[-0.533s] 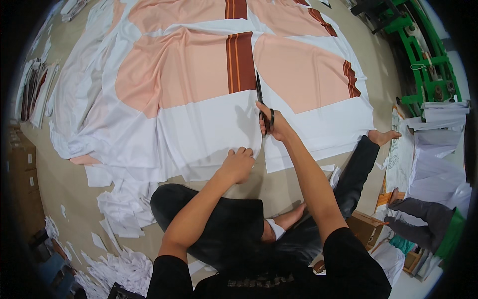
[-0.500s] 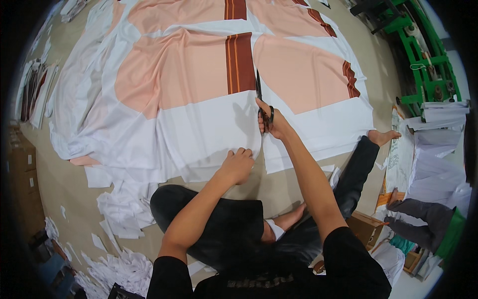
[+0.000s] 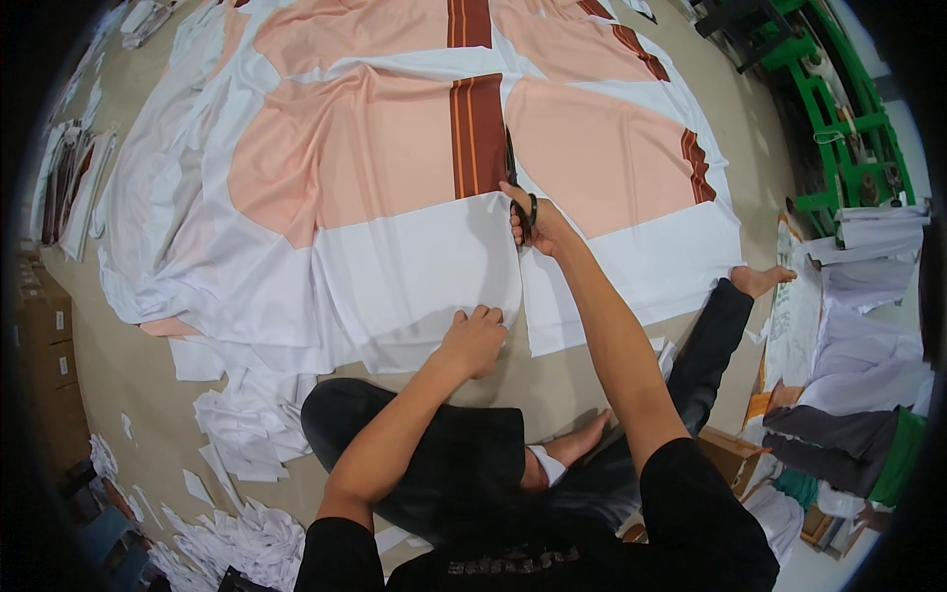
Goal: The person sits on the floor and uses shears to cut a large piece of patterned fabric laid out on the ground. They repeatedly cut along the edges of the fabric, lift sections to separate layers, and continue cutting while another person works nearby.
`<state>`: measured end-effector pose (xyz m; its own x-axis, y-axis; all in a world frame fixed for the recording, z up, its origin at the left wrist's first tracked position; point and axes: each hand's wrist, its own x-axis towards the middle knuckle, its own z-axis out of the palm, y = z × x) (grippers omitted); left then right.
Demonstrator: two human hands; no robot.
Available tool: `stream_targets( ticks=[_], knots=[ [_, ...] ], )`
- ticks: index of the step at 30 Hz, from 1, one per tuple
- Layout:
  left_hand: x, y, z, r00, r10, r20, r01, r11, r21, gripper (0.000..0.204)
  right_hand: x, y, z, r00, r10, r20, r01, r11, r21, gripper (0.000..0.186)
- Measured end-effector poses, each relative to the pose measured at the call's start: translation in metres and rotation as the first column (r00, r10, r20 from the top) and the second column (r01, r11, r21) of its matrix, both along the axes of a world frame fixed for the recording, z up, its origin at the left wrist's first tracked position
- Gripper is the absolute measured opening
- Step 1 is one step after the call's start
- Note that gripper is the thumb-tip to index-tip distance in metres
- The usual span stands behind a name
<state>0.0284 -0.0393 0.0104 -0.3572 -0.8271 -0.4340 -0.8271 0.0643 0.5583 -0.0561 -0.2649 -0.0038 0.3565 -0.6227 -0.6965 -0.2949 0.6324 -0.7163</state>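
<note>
A large sheet of printed cloth (image 3: 406,259) lies over the floor, with peach panels and maroon bands striped in orange on white. My right hand (image 3: 538,219) is closed round the handles of a pair of dark scissors (image 3: 511,158), whose blades point away from me along the slit beside a maroon band. Close to my knees, my left hand (image 3: 475,340) has its fingers curled on the near white edge of the cloth, left of the slit. The two cut edges stand apart below the scissors.
White scraps (image 3: 242,419) lie at left on the floor, with cardboard boxes (image 3: 59,340) beyond. My bent and stretched legs border the cloth. A green metal frame (image 3: 843,128) stands at far right. Another person's grey-trousered leg (image 3: 824,439) shows at lower right, near white fabric.
The scissors and my right hand sit slightly lower in the picture, along with the cloth. My left hand keeps its place at the cloth's near edge.
</note>
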Motion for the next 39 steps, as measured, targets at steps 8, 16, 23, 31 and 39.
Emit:
stream_targets(
  ticks=[8, 16, 23, 31, 39],
  knots=[
    [-0.001, 0.000, 0.000, 1.000, 0.010, -0.006, -0.010, 1.000, -0.009, 0.036, 0.009, -0.010, 0.004, 1.000, 0.002, 0.004, -0.002, 1.000, -0.010, 0.049],
    [0.000, 0.001, 0.001, 0.999, 0.030, -0.021, -0.031, 0.999, -0.015, 0.037, 0.018, -0.022, 0.003, 0.996, 0.078, -0.045, -0.081, 0.993, -0.088, 0.050],
    [0.001, 0.001, 0.002, 1.000, 0.021, -0.011, -0.021, 1.000, -0.006, 0.032, 0.031, -0.045, 0.001, 0.999, -0.033, 0.013, 0.033, 0.999, 0.008, 0.045],
    [0.013, -0.019, 0.004, 0.969, 0.231, -0.085, -0.242, 0.957, -0.158, 0.041, 0.017, -0.039, 0.007, 0.991, 0.124, 0.045, -0.122, 0.991, -0.052, 0.054],
    [0.046, -0.025, -0.011, 0.775, 0.552, 0.308, -0.568, 0.822, -0.045, 0.085, -0.102, 0.082, 0.012, 0.828, -0.207, -0.521, -0.397, 0.439, -0.806, 0.064]
  ],
)
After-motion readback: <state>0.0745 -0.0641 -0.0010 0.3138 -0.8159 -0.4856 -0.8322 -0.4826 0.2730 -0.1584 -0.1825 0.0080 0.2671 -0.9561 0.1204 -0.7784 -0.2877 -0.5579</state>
